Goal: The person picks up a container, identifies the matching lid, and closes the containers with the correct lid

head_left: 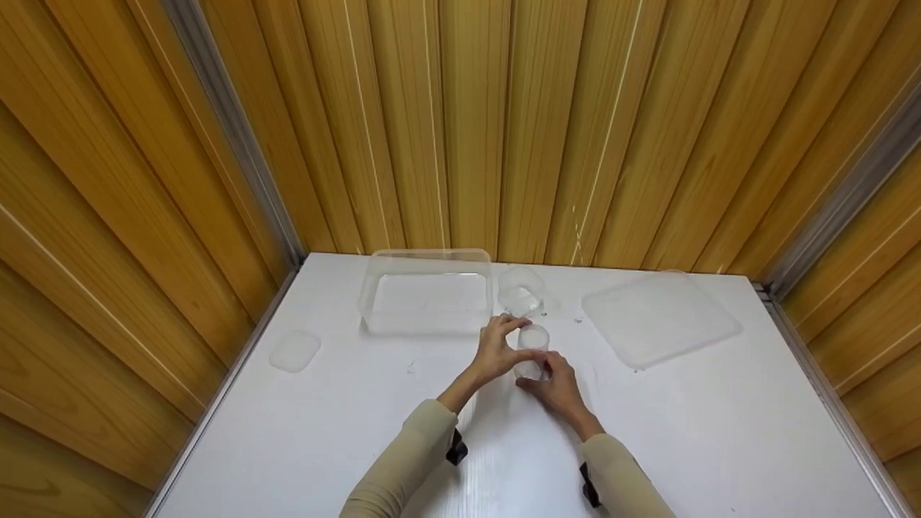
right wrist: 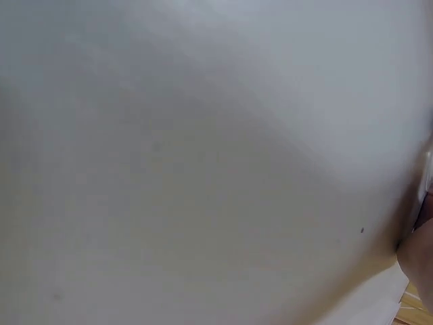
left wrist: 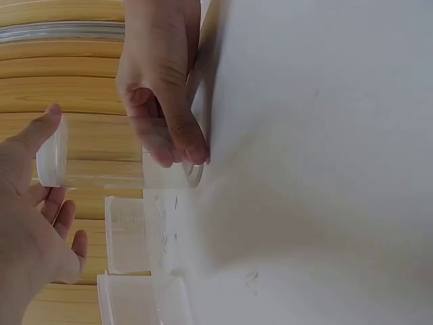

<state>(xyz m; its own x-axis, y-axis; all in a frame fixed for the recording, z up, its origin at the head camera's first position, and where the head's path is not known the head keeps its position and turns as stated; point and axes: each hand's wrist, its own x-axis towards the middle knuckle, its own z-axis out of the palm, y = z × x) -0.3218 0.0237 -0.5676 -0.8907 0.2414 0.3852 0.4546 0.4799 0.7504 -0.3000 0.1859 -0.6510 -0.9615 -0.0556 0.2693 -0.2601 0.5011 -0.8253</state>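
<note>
A clear cylindrical jar (left wrist: 105,159) stands upright on the table, its white lid (left wrist: 52,152) on top. My left hand (head_left: 496,350) holds the lid from its sides, thumb and fingers spread around the rim. Lower down, my right hand (head_left: 561,388) grips the jar close to its base, as the left wrist view shows (left wrist: 159,74). Only a bit of the right hand (right wrist: 419,264) enters the right wrist view, at its right edge.
Behind the hands are a large clear rectangular container (head_left: 367,295) and a small clear container (head_left: 519,280). A big translucent lid (head_left: 662,316) lies at right, a small one (head_left: 295,350) at left. The white table (head_left: 691,439) meets wood-patterned walls (head_left: 475,129).
</note>
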